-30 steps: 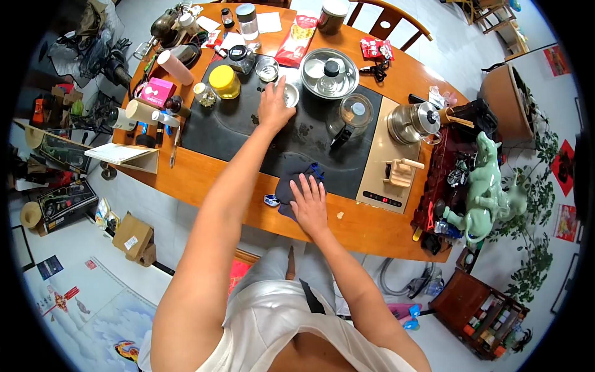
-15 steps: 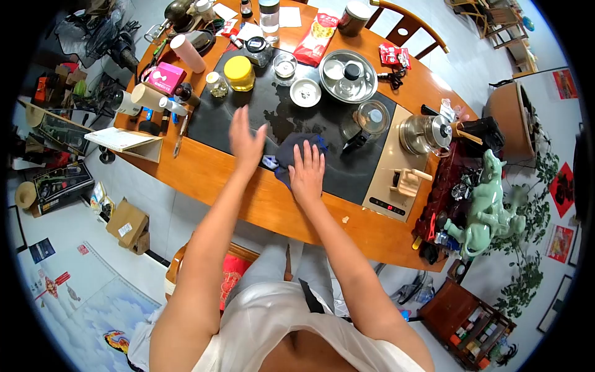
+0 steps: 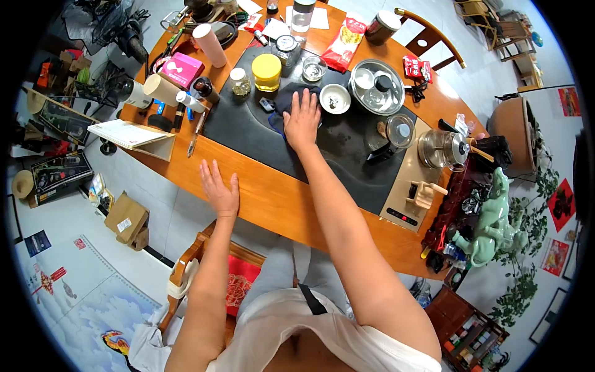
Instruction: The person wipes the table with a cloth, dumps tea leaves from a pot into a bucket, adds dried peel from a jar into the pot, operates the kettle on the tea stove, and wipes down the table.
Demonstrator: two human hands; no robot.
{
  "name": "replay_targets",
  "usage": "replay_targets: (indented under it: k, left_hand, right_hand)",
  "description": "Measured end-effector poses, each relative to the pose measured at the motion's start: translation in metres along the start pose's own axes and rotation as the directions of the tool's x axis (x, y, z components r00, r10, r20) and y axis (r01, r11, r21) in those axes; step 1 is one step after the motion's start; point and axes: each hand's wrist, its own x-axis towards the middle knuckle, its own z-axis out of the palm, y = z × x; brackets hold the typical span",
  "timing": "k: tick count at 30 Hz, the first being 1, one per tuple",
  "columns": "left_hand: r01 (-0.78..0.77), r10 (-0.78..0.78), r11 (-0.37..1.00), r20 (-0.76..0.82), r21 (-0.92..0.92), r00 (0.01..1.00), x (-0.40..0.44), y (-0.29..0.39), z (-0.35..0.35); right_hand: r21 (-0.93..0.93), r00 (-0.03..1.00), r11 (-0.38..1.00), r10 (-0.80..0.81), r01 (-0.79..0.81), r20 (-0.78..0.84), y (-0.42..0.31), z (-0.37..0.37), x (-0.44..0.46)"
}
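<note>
My right hand [image 3: 302, 121] lies flat on a dark blue cloth [image 3: 284, 99], fingers stretched out, pressing it against the black tray surface [image 3: 248, 136]. The cloth is bunched beside a small white dish [image 3: 335, 99] with dark bits in it. A blue-and-white tag [image 3: 267, 104] sticks out at the cloth's left. Behind the cloth stand a yellow-lidded jar [image 3: 267, 73] and a small glass bowl [image 3: 314, 69]. My left hand [image 3: 220, 191] rests open on the wooden table's [image 3: 266, 195] front edge, holding nothing.
Right of the dish are a steel basin [image 3: 377, 87] with glassware, a glass teapot [image 3: 396, 131] and a glass kettle [image 3: 437, 149]. A desk calendar [image 3: 130, 133], several bottles and a pink tumbler [image 3: 209, 45] stand at left. A green figurine [image 3: 493, 217] sits at right.
My right hand has pushed the cloth away from me, up beside the white dish. My left hand has come back from over the tray to the table edge. The camera view has shifted.
</note>
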Motion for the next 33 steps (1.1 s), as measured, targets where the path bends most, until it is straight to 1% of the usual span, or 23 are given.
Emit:
replay_targets:
  k: [2, 4, 5, 6, 8, 11, 12, 14, 16, 18, 20, 22, 24, 26, 29, 32, 33]
  left_hand:
    - [0.007, -0.007, 1.0, 0.013, -0.003, 1.0, 0.001, 0.0, 0.0]
    - [0.019, -0.02, 1.0, 0.028, 0.022, 0.999, 0.001, -0.001, 0.0]
    - [0.028, -0.03, 0.999, 0.036, 0.035, 0.999, 0.0, -0.002, 0.001]
    - [0.034, -0.036, 0.999, 0.039, 0.039, 0.999, -0.001, -0.001, 0.001]
    - [0.046, -0.048, 0.998, 0.043, 0.047, 0.998, 0.0, -0.001, 0.001]
    - [0.066, -0.067, 0.998, 0.03, 0.018, 0.997, 0.0, 0.003, -0.003]
    - [0.067, -0.067, 0.998, 0.024, 0.015, 0.997, -0.001, 0.001, -0.004]
    - [0.065, -0.065, 0.998, 0.005, 0.005, 0.998, -0.001, 0.0, -0.003]
    - [0.075, -0.075, 0.997, -0.016, 0.013, 0.997, 0.0, -0.001, 0.001]
    - [0.081, -0.08, 0.996, -0.024, 0.023, 0.997, -0.001, -0.002, 0.002]
    - [0.088, -0.087, 0.996, -0.028, 0.029, 0.996, -0.001, -0.002, 0.002]
    - [0.094, -0.094, 0.995, -0.018, 0.044, 0.995, -0.001, -0.001, 0.0]
    - [0.098, -0.097, 0.995, -0.023, 0.028, 0.995, -0.002, -0.001, -0.001]
    - [0.091, -0.092, 0.996, -0.041, -0.016, 0.995, -0.002, -0.002, 0.0]
    - [0.087, -0.088, 0.994, -0.024, -0.06, 0.996, -0.001, 0.001, -0.008]
    - [0.087, -0.095, 0.987, -0.054, -0.138, 0.994, -0.002, -0.007, -0.018]
    - [0.103, -0.126, 0.975, -0.109, -0.197, 0.986, -0.004, -0.016, -0.021]
  right_hand:
    - [0.001, 1.0, 1.0, 0.014, -0.014, -0.021, -0.002, 0.004, 0.009]
    - [0.003, 1.0, 1.0, -0.004, 0.004, 0.005, 0.001, 0.003, 0.015]
    - [0.003, 0.999, 0.999, -0.031, 0.031, -0.033, 0.005, 0.002, 0.018]
    - [-0.01, 0.991, 0.996, -0.089, 0.088, -0.105, 0.015, 0.008, 0.02]
    - [0.055, 0.986, 0.986, -0.156, 0.159, -0.06, 0.026, 0.001, 0.023]
    - [0.256, 0.967, 0.938, -0.251, 0.232, 0.043, 0.026, -0.024, 0.007]
    - [0.327, 0.956, 0.915, -0.278, 0.234, 0.091, 0.021, -0.029, -0.003]
    - [0.418, 0.918, 0.856, -0.381, 0.303, 0.114, 0.012, -0.034, -0.041]
    - [0.309, 0.899, 0.868, -0.43, 0.388, 0.08, -0.009, -0.057, -0.081]
    - [0.253, 0.903, 0.891, -0.414, 0.377, 0.115, -0.019, -0.073, -0.129]
    - [0.287, 0.874, 0.886, -0.432, 0.364, 0.223, -0.027, -0.094, -0.166]
    - [0.331, 0.836, 0.863, -0.475, 0.382, 0.273, -0.032, -0.101, -0.191]
    - [0.353, 0.833, 0.863, -0.47, 0.362, 0.294, -0.039, -0.099, -0.183]
    - [0.376, 0.81, 0.832, -0.52, 0.408, 0.27, -0.046, -0.08, -0.153]
    - [0.34, 0.825, 0.82, -0.537, 0.461, 0.177, -0.068, -0.038, -0.1]
    - [0.298, 0.842, 0.854, -0.495, 0.426, 0.215, -0.094, -0.016, -0.062]
    - [0.281, 0.838, 0.858, -0.495, 0.43, 0.229, -0.098, -0.013, -0.06]
